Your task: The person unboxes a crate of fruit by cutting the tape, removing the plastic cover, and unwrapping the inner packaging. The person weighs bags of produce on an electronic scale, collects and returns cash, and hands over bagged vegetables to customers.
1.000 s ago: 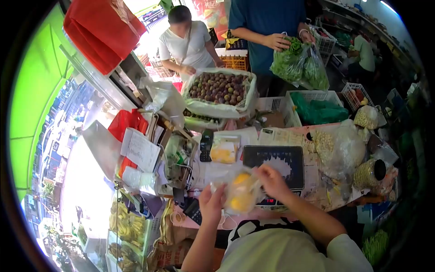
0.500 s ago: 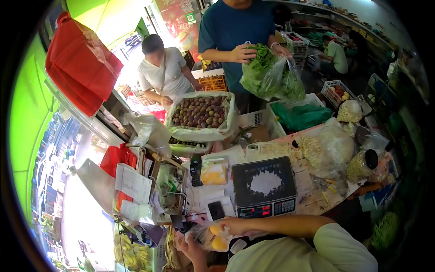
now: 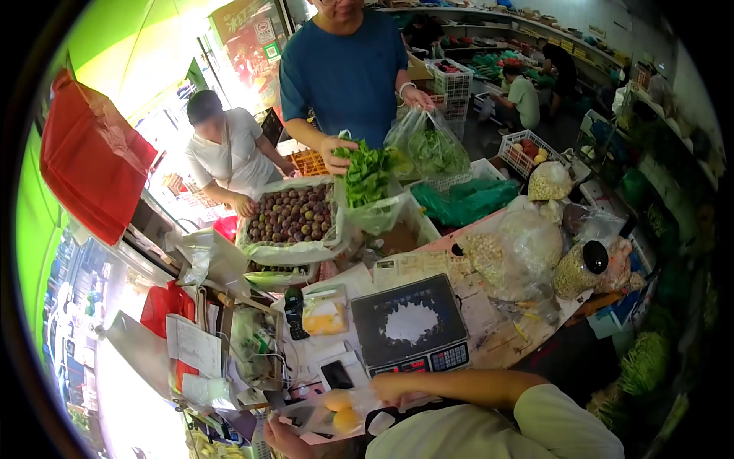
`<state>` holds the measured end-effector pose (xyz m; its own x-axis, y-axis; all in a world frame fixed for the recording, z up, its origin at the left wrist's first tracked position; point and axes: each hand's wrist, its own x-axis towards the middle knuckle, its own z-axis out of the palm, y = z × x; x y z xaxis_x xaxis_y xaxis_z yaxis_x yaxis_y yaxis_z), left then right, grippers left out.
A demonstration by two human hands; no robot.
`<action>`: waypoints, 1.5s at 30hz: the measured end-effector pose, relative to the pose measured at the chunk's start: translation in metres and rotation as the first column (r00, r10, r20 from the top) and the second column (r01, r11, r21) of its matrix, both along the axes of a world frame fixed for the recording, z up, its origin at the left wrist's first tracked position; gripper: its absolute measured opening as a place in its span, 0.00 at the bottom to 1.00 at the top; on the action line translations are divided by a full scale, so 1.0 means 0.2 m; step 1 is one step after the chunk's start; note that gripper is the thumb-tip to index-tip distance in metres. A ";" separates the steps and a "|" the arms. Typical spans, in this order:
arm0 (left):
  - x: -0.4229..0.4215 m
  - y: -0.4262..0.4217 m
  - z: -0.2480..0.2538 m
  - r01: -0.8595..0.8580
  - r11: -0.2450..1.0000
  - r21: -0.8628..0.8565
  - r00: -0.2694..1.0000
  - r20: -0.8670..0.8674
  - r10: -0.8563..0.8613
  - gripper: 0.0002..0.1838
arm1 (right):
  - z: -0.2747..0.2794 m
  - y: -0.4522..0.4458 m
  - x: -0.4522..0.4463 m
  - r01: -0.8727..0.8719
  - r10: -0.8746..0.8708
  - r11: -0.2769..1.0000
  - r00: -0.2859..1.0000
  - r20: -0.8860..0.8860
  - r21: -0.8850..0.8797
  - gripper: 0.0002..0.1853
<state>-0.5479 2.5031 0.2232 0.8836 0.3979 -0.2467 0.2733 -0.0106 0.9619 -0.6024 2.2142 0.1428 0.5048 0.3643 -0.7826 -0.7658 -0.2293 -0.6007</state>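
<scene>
A clear plastic bag (image 3: 306,411) is stretched sideways between my hands, low in the view. Two round yellow-orange fruits (image 3: 346,420) show in it; their exact kind is not clear. My left hand (image 3: 284,437) grips the bag's left end with curled fingers. At the other end, my right hand (image 3: 392,388) is closed on the bag, just in front of the digital scale (image 3: 410,325). Some white scraps lie on the dark scale plate. A black phone (image 3: 335,375) rests on papers between the scale and my left hand.
Across the counter, a person in a blue shirt (image 3: 344,69) holds bagged leafy greens (image 3: 368,180). Another person in white (image 3: 237,149) reaches into a crate of dark round fruit (image 3: 290,214). Bags of pale pieces (image 3: 527,252) and a black-lidded jar (image 3: 577,271) stand right.
The view has shifted, moving the scene left. My hands have spread apart, drawing the fruit bag out. The person in blue has lowered one bag of greens toward the counter and moved the other aside.
</scene>
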 end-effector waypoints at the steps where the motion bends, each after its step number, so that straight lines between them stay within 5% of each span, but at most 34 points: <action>1: 0.04 0.02 -0.02 -0.035 0.999 -0.010 0.998 -0.042 0.035 0.14 | -0.03 -0.03 0.00 -0.008 0.007 1.000 1.000 -0.007 -0.003 0.18; 2: 0.05 0.04 -0.05 -0.074 0.997 -0.019 0.994 -0.085 0.072 0.16 | -0.07 -0.09 0.02 0.016 -0.023 0.999 0.976 0.215 0.036 0.14; 3: 0.04 -0.09 0.08 -0.087 0.996 -0.030 0.981 0.171 0.091 0.08 | -0.08 -0.15 0.02 0.026 -0.058 0.996 0.905 0.422 0.081 0.15; 4: 0.04 -0.06 0.04 -0.104 0.994 -0.030 0.981 0.160 0.107 0.08 | -0.02 -0.23 0.01 0.198 -0.261 0.958 0.904 0.339 0.208 0.18; 6: 0.05 0.03 -0.07 0.045 0.998 0.041 0.965 0.257 -0.054 0.11 | 0.15 -0.43 -0.01 0.509 -0.538 0.843 0.791 0.292 0.174 0.18; 8: 0.02 -0.02 -0.03 0.027 0.997 0.071 0.980 0.193 -0.040 0.11 | -0.07 -0.67 -0.05 0.658 -0.362 0.732 0.596 0.716 -0.178 0.13; 9: 0.02 -0.04 -0.01 0.016 0.999 0.046 0.984 0.178 -0.024 0.10 | -0.13 -0.78 -0.07 0.802 -0.284 0.565 0.409 0.867 -0.193 0.13; 10: 0.02 -0.06 -0.02 0.002 1.000 0.020 0.987 0.160 -0.005 0.10 | -0.18 -0.90 -0.08 0.895 -0.497 0.445 0.266 0.826 -0.020 0.12; 12: 0.05 0.02 -0.24 0.075 0.997 -0.033 0.970 0.236 -0.065 0.09 | 0.14 -1.02 -0.12 0.942 -0.653 0.326 0.161 0.740 0.083 0.13; 14: 0.05 -0.03 -0.22 0.130 0.990 0.046 0.978 0.157 -0.136 0.09 | 0.22 -1.04 -0.11 0.887 -0.706 0.364 0.064 0.705 0.284 0.17; 16: 0.08 -0.06 -0.21 0.236 0.956 0.176 0.953 0.153 -0.263 0.09 | 0.33 -1.03 -0.05 0.875 -0.668 0.419 0.116 0.735 0.243 0.19; 18: 0.08 -0.08 -0.25 0.214 0.971 0.103 0.968 0.113 -0.226 0.09 | 0.37 -1.02 0.06 0.868 -0.628 0.453 0.147 0.764 0.205 0.22; 20: 0.10 -0.14 -0.26 0.217 0.957 0.193 0.952 0.173 -0.251 0.10 | 0.37 -1.02 0.15 0.769 -0.749 0.498 0.146 0.647 0.402 0.30; 21: 0.06 -0.17 -0.22 0.225 0.944 0.239 0.961 0.104 -0.256 0.12 | 0.36 -0.98 0.16 0.784 -0.855 0.418 0.167 0.491 0.459 0.33; 22: 0.04 -0.18 -0.21 0.239 0.943 0.231 0.959 0.096 -0.266 0.12 | 0.36 -0.96 0.17 0.799 -0.930 0.329 0.181 0.320 0.504 0.36; 24: 0.01 -0.18 -0.22 0.346 0.938 -0.010 0.938 0.028 -0.345 0.13 | 0.33 -0.92 0.17 0.824 -0.899 0.372 0.205 0.387 0.427 0.41; 27: -0.05 -0.18 -0.24 0.307 0.951 -0.044 0.951 0.044 -0.305 0.12 | 0.22 -0.92 0.08 0.792 -0.881 0.411 0.218 0.421 0.451 0.38; 30: -0.08 -0.16 -0.23 0.251 0.968 0.007 0.968 0.000 -0.251 0.12 | 0.21 -0.91 -0.02 0.781 -0.725 0.505 0.154 0.671 0.367 0.31; 32: -0.08 -0.15 -0.20 0.282 0.957 0.062 0.957 0.053 -0.285 0.11 | 0.20 -0.91 -0.10 0.792 -0.676 0.555 0.254 0.692 0.252 0.25; 34: -0.07 -0.16 -0.16 0.256 0.625 0.737 0.872 0.102 -0.478 0.10 | 0.16 -0.88 -0.18 0.800 -0.567 0.581 0.269 0.779 0.147 0.21; 36: -0.08 -0.15 -0.23 0.303 0.599 0.741 0.844 0.083 -0.529 0.11 | 0.11 -0.84 -0.25 0.767 -0.620 0.607 0.293 0.728 0.208 0.21; 39: -0.11 -0.20 -0.29 0.540 0.801 0.258 0.839 -0.087 -0.538 0.12 | -0.12 -0.80 -0.35 0.771 -0.695 0.551 0.214 0.686 0.318 0.22; 45: -0.18 -0.36 -0.28 0.449 0.682 0.577 0.805 0.071 -0.589 0.22 | -0.15 -0.73 -0.42 0.792 -0.713 0.430 0.003 0.702 0.433 0.23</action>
<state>-0.5834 2.4316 0.1667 0.9856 -0.1424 0.0912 -0.1581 -0.5844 0.7959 -0.6862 2.0691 0.1123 0.7681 -0.6365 0.0694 0.1828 0.1141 -0.9765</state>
